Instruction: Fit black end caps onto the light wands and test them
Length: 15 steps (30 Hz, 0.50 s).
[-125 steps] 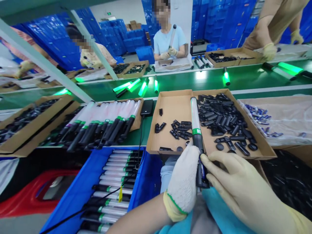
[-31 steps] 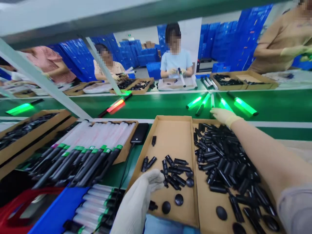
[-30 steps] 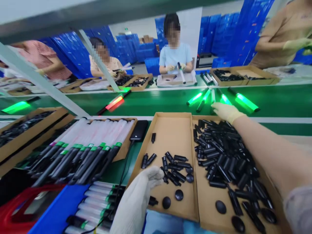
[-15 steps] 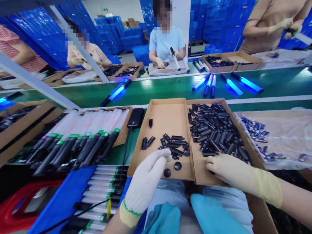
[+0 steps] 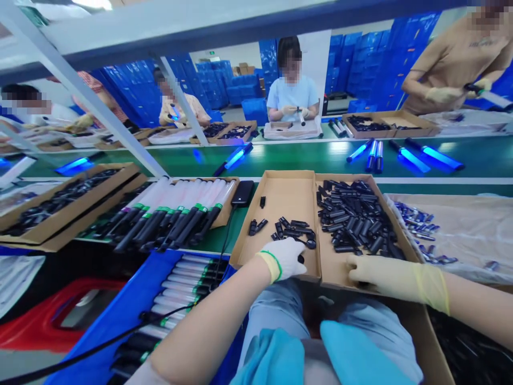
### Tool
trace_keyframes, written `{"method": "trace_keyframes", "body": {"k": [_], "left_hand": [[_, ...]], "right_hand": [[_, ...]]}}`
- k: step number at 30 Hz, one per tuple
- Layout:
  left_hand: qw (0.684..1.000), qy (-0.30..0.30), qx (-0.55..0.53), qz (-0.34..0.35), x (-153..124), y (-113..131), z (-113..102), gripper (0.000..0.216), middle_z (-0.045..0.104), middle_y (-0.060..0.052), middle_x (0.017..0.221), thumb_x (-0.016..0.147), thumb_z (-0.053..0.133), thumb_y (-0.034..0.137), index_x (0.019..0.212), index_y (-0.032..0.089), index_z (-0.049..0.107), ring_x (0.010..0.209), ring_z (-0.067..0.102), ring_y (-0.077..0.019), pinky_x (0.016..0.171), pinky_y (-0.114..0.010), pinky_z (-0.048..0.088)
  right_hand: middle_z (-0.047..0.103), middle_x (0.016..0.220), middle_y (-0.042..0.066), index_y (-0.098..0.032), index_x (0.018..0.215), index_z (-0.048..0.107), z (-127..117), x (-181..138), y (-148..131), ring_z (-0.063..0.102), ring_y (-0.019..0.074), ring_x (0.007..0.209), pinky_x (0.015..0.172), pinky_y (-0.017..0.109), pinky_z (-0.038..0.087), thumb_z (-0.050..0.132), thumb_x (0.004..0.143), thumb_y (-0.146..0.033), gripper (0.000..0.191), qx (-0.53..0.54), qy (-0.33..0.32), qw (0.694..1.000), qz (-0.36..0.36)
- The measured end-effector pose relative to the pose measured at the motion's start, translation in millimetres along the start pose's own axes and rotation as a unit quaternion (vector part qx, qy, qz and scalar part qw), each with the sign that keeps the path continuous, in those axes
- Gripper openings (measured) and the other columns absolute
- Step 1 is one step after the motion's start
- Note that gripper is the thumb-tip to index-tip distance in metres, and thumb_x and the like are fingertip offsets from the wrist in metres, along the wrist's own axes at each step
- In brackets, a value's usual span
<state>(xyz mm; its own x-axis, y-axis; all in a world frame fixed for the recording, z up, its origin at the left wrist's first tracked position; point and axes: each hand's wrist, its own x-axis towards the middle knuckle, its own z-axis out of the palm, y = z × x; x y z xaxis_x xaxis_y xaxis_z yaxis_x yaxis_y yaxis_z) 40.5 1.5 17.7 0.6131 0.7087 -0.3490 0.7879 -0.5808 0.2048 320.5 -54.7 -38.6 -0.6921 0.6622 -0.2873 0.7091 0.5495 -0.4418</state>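
Note:
My left hand (image 5: pixel 285 259), in a white knitted glove, reaches down into the near part of the left cardboard tray (image 5: pixel 288 187). Its thumb and fingers close around a small round black cap (image 5: pixel 300 259). Beyond the fingertips lie several short black cylindrical parts (image 5: pixel 294 227) and another round cap (image 5: pixel 311 243). At the near edge of the right tray (image 5: pixel 332 272), my right hand (image 5: pixel 374 272) in a cream glove has its fingers curled downward. Something dark shows under them, mostly hidden. A heap of black cylindrical parts (image 5: pixel 352 214) fills the tray just beyond this hand.
Light sticks with clear tubes (image 5: pixel 180 206) lie in rows at left, near a black power bank (image 5: pixel 242 192). Small shiny parts (image 5: pixel 417 224) lie in a lined tray at right. Lit blue sticks (image 5: pixel 414 159) rest on the green conveyor (image 5: pixel 296 155). Gloved co-workers sit across it.
The view has tilted up and swung left. My left hand has moved from above the tray down onto a round cap. My right hand stays at the right tray's near edge, fingers curled.

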Motion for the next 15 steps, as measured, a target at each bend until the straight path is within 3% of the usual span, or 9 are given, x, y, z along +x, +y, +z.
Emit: {"method": "trace_keyframes", "body": {"k": [4, 6, 7, 8, 10, 11, 12, 13, 15], "left_hand": [[0.999, -0.005, 0.028, 0.027, 16, 6, 8, 0.043, 0.065, -0.013, 0.117, 0.076, 0.066, 0.040, 0.116, 0.023, 0.065, 0.100, 0.068, -0.0325, 0.081, -0.041, 0.055], [0.998, 0.004, 0.041, 0.043, 16, 5, 11, 0.037, 0.064, -0.012, 0.118, 0.076, 0.066, 0.036, 0.111, 0.023, 0.066, 0.100, 0.068, -0.0327, 0.079, -0.040, 0.055], [0.998, 0.010, 0.047, 0.048, 15, 4, 12, 0.033, 0.064, -0.012, 0.118, 0.077, 0.065, 0.033, 0.108, 0.022, 0.066, 0.101, 0.068, -0.0325, 0.079, -0.039, 0.055], [0.997, 0.016, 0.051, 0.051, 14, 3, 12, 0.030, 0.064, -0.012, 0.117, 0.078, 0.063, 0.030, 0.107, 0.022, 0.066, 0.101, 0.068, -0.0318, 0.080, -0.039, 0.055], [0.997, 0.031, 0.057, 0.046, 14, 2, 13, 0.026, 0.066, -0.010, 0.114, 0.080, 0.060, 0.025, 0.105, 0.022, 0.065, 0.101, 0.068, -0.0290, 0.082, -0.036, 0.054], [0.997, 0.039, 0.058, 0.038, 15, 3, 13, 0.025, 0.067, -0.009, 0.111, 0.082, 0.059, 0.023, 0.105, 0.022, 0.065, 0.100, 0.068, -0.0274, 0.082, -0.035, 0.053], [0.997, 0.051, 0.061, 0.024, 17, 4, 12, 0.024, 0.068, -0.009, 0.108, 0.083, 0.056, 0.022, 0.106, 0.021, 0.065, 0.100, 0.068, -0.0264, 0.083, -0.035, 0.053], [0.996, 0.065, 0.065, 0.006, 20, 7, 12, 0.024, 0.069, -0.010, 0.106, 0.086, 0.053, 0.021, 0.107, 0.020, 0.064, 0.099, 0.068, -0.0262, 0.083, -0.035, 0.053], [0.992, 0.096, 0.076, -0.032, 30, 13, 11, 0.027, 0.069, -0.013, 0.106, 0.093, 0.042, 0.020, 0.110, 0.016, 0.063, 0.098, 0.068, -0.0275, 0.083, -0.039, 0.053]], "right_hand": [[0.062, 0.110, 0.011, -0.018, 0.087, 0.066, -6, -4, -3, 0.061, 0.0214, 0.094, 0.090, 0.038, 0.050, 0.047, 0.086, -0.011, 0.020, 0.020, 0.067, 0.998, 0.011], [0.061, 0.113, 0.010, -0.020, 0.099, 0.064, -11, -15, -3, 0.058, 0.0227, 0.104, 0.096, 0.040, 0.047, 0.048, 0.090, -0.018, 0.018, 0.091, 0.166, 0.981, 0.042], [0.061, 0.115, 0.010, -0.021, 0.102, 0.062, -12, -22, -2, 0.057, 0.0226, 0.106, 0.096, 0.039, 0.048, 0.051, 0.090, -0.023, 0.016, 0.168, 0.244, 0.953, 0.066], [0.062, 0.116, 0.009, -0.023, 0.104, 0.060, -13, -30, -2, 0.058, 0.0215, 0.104, 0.092, 0.037, 0.050, 0.057, 0.089, -0.029, 0.016, 0.270, 0.325, 0.902, 0.093], [0.065, 0.110, 0.006, -0.026, 0.102, 0.057, -11, -48, 0, 0.059, 0.0164, 0.083, 0.067, 0.027, 0.053, 0.067, 0.082, -0.038, 0.025, 0.490, 0.435, 0.745, 0.126], [0.065, 0.103, 0.004, -0.026, 0.098, 0.055, -8, -58, 2, 0.055, 0.0133, 0.070, 0.053, 0.022, 0.047, 0.070, 0.079, -0.040, 0.028, 0.571, 0.445, 0.678, 0.126], [0.064, 0.093, 0.002, -0.026, 0.094, 0.054, -6, -66, 3, 0.048, 0.0107, 0.058, 0.043, 0.019, 0.038, 0.069, 0.076, -0.041, 0.028, 0.623, 0.437, 0.637, 0.122], [0.060, 0.082, -0.001, -0.026, 0.090, 0.052, -3, -74, 4, 0.040, 0.0092, 0.049, 0.037, 0.019, 0.028, 0.065, 0.076, -0.042, 0.025, 0.639, 0.426, 0.628, 0.124], [0.050, 0.069, -0.002, -0.025, 0.083, 0.050, -2, -85, 6, 0.034, 0.0101, 0.044, 0.037, 0.021, 0.024, 0.050, 0.082, -0.044, 0.019, 0.535, 0.420, 0.711, 0.178]]}}
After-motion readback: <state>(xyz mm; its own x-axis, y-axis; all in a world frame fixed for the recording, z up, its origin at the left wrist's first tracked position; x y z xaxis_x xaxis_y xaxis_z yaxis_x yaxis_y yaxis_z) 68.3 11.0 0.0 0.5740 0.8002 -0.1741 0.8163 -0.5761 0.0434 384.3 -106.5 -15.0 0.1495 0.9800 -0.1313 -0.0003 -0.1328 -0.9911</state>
